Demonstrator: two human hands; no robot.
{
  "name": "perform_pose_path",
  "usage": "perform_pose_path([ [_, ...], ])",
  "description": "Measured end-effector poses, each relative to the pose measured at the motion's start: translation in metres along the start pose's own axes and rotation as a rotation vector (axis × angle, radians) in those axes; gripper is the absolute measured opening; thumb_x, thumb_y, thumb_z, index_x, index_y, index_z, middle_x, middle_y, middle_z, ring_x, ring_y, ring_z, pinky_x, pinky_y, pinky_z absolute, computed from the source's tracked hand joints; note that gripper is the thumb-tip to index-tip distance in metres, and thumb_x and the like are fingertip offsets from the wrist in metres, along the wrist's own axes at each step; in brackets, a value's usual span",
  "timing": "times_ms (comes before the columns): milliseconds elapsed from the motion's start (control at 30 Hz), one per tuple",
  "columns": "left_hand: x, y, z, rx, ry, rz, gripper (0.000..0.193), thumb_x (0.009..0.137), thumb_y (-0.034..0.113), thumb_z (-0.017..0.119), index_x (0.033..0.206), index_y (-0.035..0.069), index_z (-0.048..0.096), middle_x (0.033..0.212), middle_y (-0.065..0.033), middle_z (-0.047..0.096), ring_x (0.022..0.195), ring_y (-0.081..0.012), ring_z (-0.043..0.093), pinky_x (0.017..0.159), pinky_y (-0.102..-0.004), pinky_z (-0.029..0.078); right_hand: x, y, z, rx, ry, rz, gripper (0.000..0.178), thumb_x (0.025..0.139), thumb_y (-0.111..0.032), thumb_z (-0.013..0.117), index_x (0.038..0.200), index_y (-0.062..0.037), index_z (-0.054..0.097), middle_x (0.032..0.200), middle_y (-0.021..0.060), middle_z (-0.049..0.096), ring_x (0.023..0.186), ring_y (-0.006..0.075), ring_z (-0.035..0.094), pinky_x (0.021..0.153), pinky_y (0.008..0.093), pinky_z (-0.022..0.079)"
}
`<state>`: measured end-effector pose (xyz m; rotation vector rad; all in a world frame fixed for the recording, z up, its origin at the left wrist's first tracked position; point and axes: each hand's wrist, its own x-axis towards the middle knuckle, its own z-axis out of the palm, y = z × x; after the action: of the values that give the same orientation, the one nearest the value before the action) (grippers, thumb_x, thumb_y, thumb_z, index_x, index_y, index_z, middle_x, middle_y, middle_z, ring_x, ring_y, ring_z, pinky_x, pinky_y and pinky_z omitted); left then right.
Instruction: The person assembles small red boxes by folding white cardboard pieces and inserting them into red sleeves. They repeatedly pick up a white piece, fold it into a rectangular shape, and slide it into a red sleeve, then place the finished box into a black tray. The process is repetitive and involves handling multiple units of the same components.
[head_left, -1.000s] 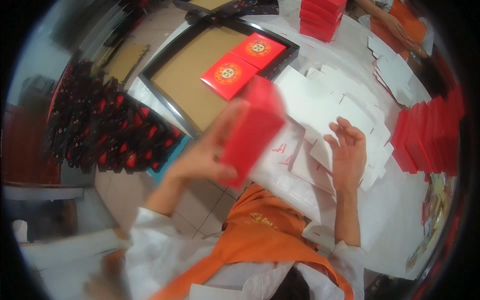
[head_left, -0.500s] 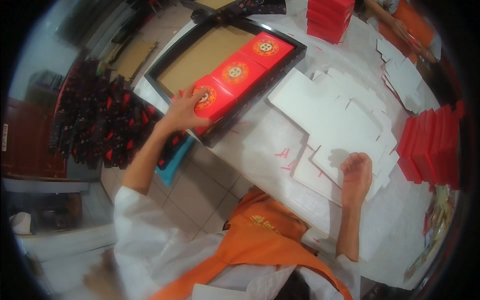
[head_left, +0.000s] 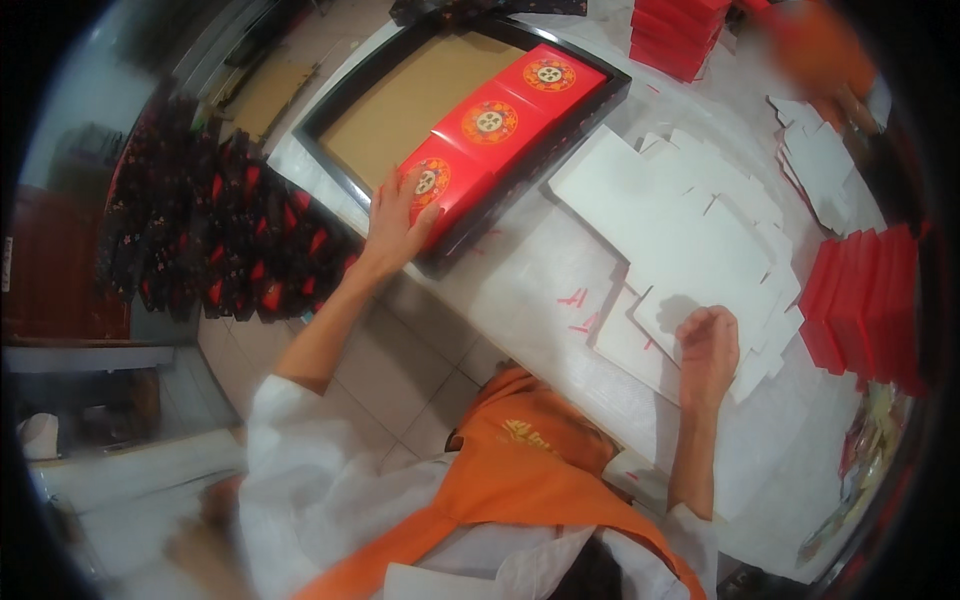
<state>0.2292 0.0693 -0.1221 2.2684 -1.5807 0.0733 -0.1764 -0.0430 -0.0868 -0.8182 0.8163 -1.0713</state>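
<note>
My left hand (head_left: 393, 228) lies at the near end of a row of three red boxes, its fingers stretched and its thumb apart. It touches the nearest red box (head_left: 455, 185), whose top bears a round floral emblem. The middle red box (head_left: 512, 143) and the far red box (head_left: 575, 88) line the right side of a black-rimmed tray (head_left: 335, 165). My right hand (head_left: 708, 350) hovers over the stacked white card blanks (head_left: 690, 245) with its fingers curled in, and nothing shows in it.
Red box stacks stand at the table's far edge (head_left: 678, 35) and right side (head_left: 860, 305). More white blanks (head_left: 818, 160) lie near another person in orange (head_left: 825, 50). Dark patterned pieces (head_left: 215, 220) are piled on the left. Small red strips (head_left: 575, 298) lie on the table.
My left hand has slid right along with the shifting view, its fingers now drawn back to the near end of the nearest box. The right hand stays curled over the blanks.
</note>
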Motion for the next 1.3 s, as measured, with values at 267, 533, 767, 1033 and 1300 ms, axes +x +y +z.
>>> perform_pose_path([
  [267,0.026,0.021,-0.017,0.203,-0.216,0.154,0.057,0.079,0.043,0.056,0.123,0.008,0.045,0.135,-0.0201,0.028,0.123,-0.0378,0.028,0.100,-0.0470,0.024,-0.002,-0.009,0.005,-0.087,0.036,0.034,0.015,0.092,-0.016,0.040,0.091,-0.0045,0.048,0.079,0.0051,0.054,0.066,0.0130,0.049,0.066,0.0271,0.040],
  [533,0.080,0.004,-0.012,-0.241,-0.164,-0.023,0.049,0.086,0.037,0.049,0.123,0.006,0.044,0.131,-0.0167,0.039,0.122,-0.0301,0.034,0.101,-0.0374,0.026,-0.003,-0.003,0.022,-0.434,-0.036,-0.098,0.015,0.091,-0.011,0.039,0.088,-0.0021,0.051,0.082,0.0058,0.054,0.072,0.0119,0.050,0.067,0.0248,0.042],
  [767,0.183,-0.006,0.013,-0.996,-0.367,-0.433,0.052,0.090,0.044,0.039,0.124,0.005,0.045,0.126,-0.0108,0.046,0.113,-0.0197,0.045,0.093,-0.0303,0.038,0.058,0.046,0.160,-1.150,-0.753,-0.701,0.055,0.081,-0.019,0.057,0.123,0.0064,0.035,0.130,0.0270,0.030,0.122,0.0383,0.029,0.101,0.0413,0.027],
  [1033,0.170,-0.001,0.038,-1.396,-0.542,-0.401,0.051,0.092,0.041,0.035,0.126,0.003,0.042,0.128,-0.0074,0.044,0.115,-0.0150,0.042,0.097,-0.0301,0.035,0.094,0.106,0.162,-1.352,-0.662,-0.730,0.070,0.078,-0.030,0.060,0.123,0.0148,0.030,0.132,0.0311,0.025,0.126,0.0411,0.023,0.104,0.0423,0.022],
  [1300,0.212,-0.036,0.063,-1.017,-0.314,-0.295,0.052,0.091,0.040,0.038,0.128,0.003,0.038,0.131,-0.0092,0.039,0.119,-0.0175,0.037,0.099,-0.0324,0.030,0.103,0.102,0.162,-1.067,-0.634,-0.595,0.076,0.071,-0.023,0.067,0.127,0.0074,0.027,0.132,0.0296,0.026,0.126,0.0422,0.022,0.105,0.0451,0.020],
])
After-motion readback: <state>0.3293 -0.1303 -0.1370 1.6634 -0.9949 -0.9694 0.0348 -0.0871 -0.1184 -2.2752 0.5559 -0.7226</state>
